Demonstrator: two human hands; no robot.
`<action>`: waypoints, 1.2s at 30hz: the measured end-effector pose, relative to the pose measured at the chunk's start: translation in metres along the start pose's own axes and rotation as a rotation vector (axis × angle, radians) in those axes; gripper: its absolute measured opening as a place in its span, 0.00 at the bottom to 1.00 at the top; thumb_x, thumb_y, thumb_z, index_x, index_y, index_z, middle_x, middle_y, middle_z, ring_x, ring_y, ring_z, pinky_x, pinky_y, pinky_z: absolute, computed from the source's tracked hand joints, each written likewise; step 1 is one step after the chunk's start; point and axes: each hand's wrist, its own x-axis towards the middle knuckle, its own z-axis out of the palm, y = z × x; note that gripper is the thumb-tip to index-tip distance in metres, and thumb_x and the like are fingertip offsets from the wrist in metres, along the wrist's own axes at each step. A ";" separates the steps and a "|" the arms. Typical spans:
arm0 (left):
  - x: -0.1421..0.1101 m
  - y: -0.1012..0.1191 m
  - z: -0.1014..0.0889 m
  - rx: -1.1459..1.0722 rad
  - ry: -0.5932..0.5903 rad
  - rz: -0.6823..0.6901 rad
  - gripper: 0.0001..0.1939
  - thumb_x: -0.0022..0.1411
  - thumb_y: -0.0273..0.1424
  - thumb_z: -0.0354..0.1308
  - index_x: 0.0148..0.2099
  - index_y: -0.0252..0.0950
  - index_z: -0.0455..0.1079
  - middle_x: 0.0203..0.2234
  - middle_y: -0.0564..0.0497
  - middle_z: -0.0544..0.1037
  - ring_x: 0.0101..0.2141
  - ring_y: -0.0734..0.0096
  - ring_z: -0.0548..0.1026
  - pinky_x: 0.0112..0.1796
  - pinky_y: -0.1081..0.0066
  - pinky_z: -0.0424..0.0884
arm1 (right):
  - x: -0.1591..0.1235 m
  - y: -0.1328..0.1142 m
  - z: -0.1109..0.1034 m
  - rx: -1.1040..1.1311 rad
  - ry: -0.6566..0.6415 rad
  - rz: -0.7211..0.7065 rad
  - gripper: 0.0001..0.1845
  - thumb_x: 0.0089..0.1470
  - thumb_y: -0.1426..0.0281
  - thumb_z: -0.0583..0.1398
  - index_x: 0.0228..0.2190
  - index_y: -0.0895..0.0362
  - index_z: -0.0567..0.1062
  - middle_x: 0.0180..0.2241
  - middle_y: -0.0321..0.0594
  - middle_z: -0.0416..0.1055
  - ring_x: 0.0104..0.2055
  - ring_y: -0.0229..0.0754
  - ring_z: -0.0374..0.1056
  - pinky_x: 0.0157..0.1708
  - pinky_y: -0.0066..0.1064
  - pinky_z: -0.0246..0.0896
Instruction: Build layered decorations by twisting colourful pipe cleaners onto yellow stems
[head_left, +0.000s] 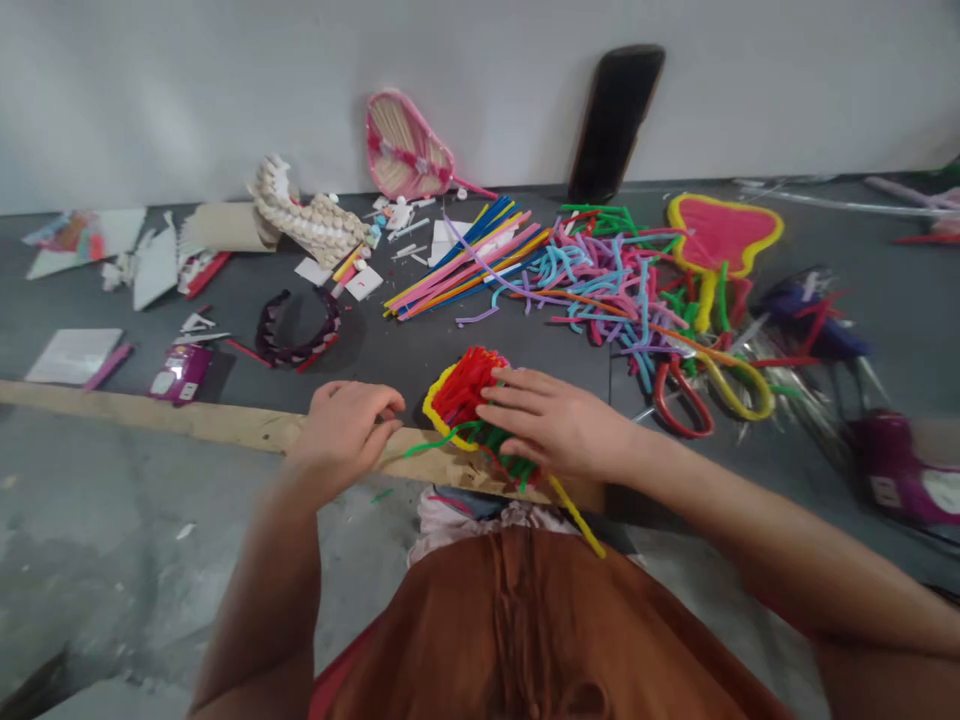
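Note:
A small fan-shaped craft piece point(459, 392) lies at the table's front edge, with a yellow pipe-cleaner rim, red and green pipe-cleaner pieces on its face and a yellow handle pointing toward me. My right hand point(555, 420) rests on its right side, fingers stretched out flat and hiding part of it. A loose green pipe cleaner point(435, 444) sticks out from its left side. To the left of the piece, my left hand point(349, 425) hovers at the edge with bent fingers. Its thumb stays apart from the fingertips, and nothing shows between them.
Cut pipe cleaners point(607, 280) are heaped behind my right hand, beside long pipe cleaners point(465, 265). Scissors point(682, 398) lie to the right. A pink fan with a yellow rim point(724, 235), a phone point(616, 120), a dark headband point(296, 330) and a purple packet point(180, 373) surround the work area.

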 end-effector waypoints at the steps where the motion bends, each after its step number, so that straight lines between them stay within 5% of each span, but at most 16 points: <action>1: 0.001 -0.001 0.004 0.010 0.005 -0.007 0.11 0.63 0.31 0.52 0.46 0.38 0.70 0.38 0.49 0.77 0.42 0.60 0.73 0.47 0.58 0.61 | -0.006 0.003 -0.014 0.025 0.091 0.041 0.19 0.63 0.67 0.54 0.53 0.59 0.71 0.55 0.46 0.70 0.63 0.49 0.58 0.59 0.44 0.59; 6: 0.000 0.003 0.036 -0.040 0.107 0.175 0.22 0.60 0.36 0.59 0.56 0.40 0.67 0.45 0.44 0.74 0.45 0.56 0.70 0.45 0.59 0.66 | -0.071 0.027 -0.074 -0.201 0.416 0.578 0.14 0.62 0.70 0.53 0.45 0.57 0.75 0.43 0.48 0.76 0.47 0.51 0.72 0.47 0.48 0.69; 12: 0.005 0.005 0.064 -0.148 0.332 0.323 0.11 0.63 0.32 0.57 0.47 0.48 0.74 0.36 0.50 0.78 0.41 0.60 0.71 0.44 0.57 0.65 | -0.145 0.046 -0.085 -0.380 0.242 0.993 0.14 0.61 0.65 0.51 0.41 0.51 0.74 0.40 0.45 0.75 0.43 0.56 0.72 0.40 0.48 0.68; 19: 0.011 0.008 0.070 -0.226 0.446 0.342 0.08 0.63 0.36 0.56 0.44 0.50 0.75 0.32 0.50 0.78 0.38 0.56 0.72 0.43 0.53 0.64 | -0.144 0.045 -0.067 -0.346 0.081 1.020 0.12 0.59 0.64 0.53 0.33 0.56 0.75 0.33 0.44 0.75 0.38 0.49 0.72 0.37 0.37 0.65; 26: 0.005 0.027 0.063 -0.221 0.462 0.252 0.07 0.62 0.35 0.60 0.43 0.46 0.74 0.33 0.52 0.78 0.39 0.59 0.71 0.48 0.50 0.60 | -0.130 0.040 -0.058 -0.368 -0.221 1.141 0.30 0.54 0.61 0.57 0.56 0.63 0.64 0.45 0.57 0.71 0.43 0.57 0.70 0.36 0.38 0.62; 32: 0.000 0.034 0.059 -0.214 0.497 0.217 0.05 0.62 0.31 0.59 0.39 0.46 0.75 0.34 0.54 0.79 0.42 0.61 0.70 0.51 0.50 0.57 | -0.112 0.044 -0.076 -0.344 -0.410 1.268 0.34 0.55 0.60 0.54 0.61 0.56 0.56 0.42 0.52 0.75 0.37 0.54 0.73 0.31 0.35 0.60; 36: -0.001 0.037 0.061 -0.252 0.471 0.222 0.05 0.61 0.32 0.61 0.40 0.46 0.75 0.36 0.54 0.79 0.44 0.60 0.69 0.52 0.51 0.56 | -0.119 0.045 -0.103 -0.417 -0.472 1.311 0.38 0.54 0.49 0.52 0.62 0.51 0.56 0.39 0.49 0.77 0.36 0.56 0.74 0.31 0.37 0.61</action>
